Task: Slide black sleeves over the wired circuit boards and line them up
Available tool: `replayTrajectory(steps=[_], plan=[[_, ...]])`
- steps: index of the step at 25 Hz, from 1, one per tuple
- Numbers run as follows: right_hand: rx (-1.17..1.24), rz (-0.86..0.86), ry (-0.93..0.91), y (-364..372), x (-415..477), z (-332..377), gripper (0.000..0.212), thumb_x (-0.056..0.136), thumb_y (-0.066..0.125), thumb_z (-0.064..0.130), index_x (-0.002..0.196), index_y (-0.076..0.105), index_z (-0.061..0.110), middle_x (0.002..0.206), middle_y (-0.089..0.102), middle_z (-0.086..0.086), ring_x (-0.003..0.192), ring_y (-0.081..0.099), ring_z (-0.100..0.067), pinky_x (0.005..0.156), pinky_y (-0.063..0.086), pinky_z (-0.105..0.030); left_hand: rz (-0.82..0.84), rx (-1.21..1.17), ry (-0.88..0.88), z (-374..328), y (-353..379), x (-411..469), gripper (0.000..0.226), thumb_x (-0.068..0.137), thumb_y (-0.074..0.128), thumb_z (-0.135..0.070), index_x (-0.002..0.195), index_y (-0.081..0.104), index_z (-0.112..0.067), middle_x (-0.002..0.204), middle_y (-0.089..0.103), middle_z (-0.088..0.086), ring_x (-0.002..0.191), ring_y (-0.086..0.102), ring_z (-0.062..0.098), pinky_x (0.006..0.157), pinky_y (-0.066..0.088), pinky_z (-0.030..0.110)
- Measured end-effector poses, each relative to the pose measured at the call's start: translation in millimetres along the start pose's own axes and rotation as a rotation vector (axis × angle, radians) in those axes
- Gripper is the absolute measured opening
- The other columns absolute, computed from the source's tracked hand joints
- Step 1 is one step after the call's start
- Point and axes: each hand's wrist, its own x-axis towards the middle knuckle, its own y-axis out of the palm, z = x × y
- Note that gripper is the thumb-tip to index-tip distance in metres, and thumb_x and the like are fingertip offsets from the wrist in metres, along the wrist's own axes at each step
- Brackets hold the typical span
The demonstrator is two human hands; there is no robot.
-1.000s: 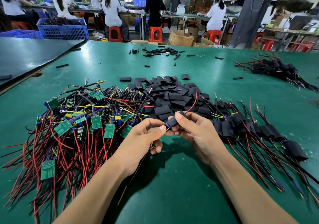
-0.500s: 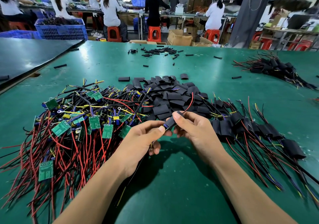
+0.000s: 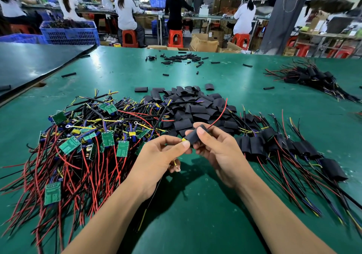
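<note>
Both hands pinch one black sleeve [image 3: 195, 135], right hand [image 3: 217, 154] gripping it, left hand [image 3: 160, 155] pinching its yellow-tipped end, board hidden inside.

Table surface [image 3: 205, 224]: plain green. Loose sleeves [image 3: 195, 108]: plain black. Circuit boards [image 3: 70, 144]: green with pale tracing. Wires [image 3: 94, 167]: mainly red and black, some yellow and blue-violet. Held sleeve [image 3: 193, 136]: black, with a red wire [image 3: 219, 114] and a yellow part [image 3: 183, 139]. Crate [image 3: 72, 35]: blue lattice. Stools [image 3: 175, 38]: red-orange.
</note>
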Motion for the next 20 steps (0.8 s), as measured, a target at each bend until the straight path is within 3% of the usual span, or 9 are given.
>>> replayTrajectory(steps=[7,14,17,20], plan=[[0.055,0.027,-0.042,-0.7,-0.3,3.6,0.034,0.082,0.069,0.02,0.114,0.066,0.011,0.108,0.075,-0.012,0.07,0.062,-0.01,0.071,0.054,-0.021,0.084,-0.063,-0.147,-1.5,-7.0,1.6,0.016,0.085,0.07,-0.023,0.086,0.071,-0.007,0.079,0.074,0.009,0.045,0.052,0.012,0.048,0.045,0.02],[0.041,0.055,-0.064,0.7,-2.1,4.3,0.036,0.082,0.071,0.024,0.117,0.068,0.014,0.117,0.073,-0.014,0.094,0.069,-0.02,0.083,0.056,-0.028,0.134,-0.213,-0.225,-5.0,-8.6,1.1,0.014,0.071,0.074,-0.025,0.075,0.077,-0.012,0.07,0.066,0.004,0.047,0.046,0.011,0.044,0.043,0.016],[0.027,0.021,-0.069,0.5,-2.0,7.0,0.036,0.081,0.072,0.022,0.114,0.068,0.012,0.113,0.074,-0.015,0.088,0.068,-0.02,0.079,0.056,-0.026,0.125,-0.199,-0.222,-3.7,-6.1,1.2,0.015,0.074,0.073,-0.024,0.075,0.076,-0.01,0.071,0.067,0.005,0.048,0.046,0.011,0.044,0.044,0.017],[0.04,0.029,-0.124,3.8,-4.8,8.9,0.037,0.08,0.076,0.021,0.114,0.068,0.011,0.112,0.074,-0.015,0.078,0.066,-0.017,0.075,0.055,-0.026,0.164,-0.385,-0.304,-4.1,-4.9,1.6,0.016,0.078,0.069,-0.02,0.071,0.075,-0.008,0.065,0.059,0.002,0.043,0.042,0.01,0.042,0.039,0.019]])
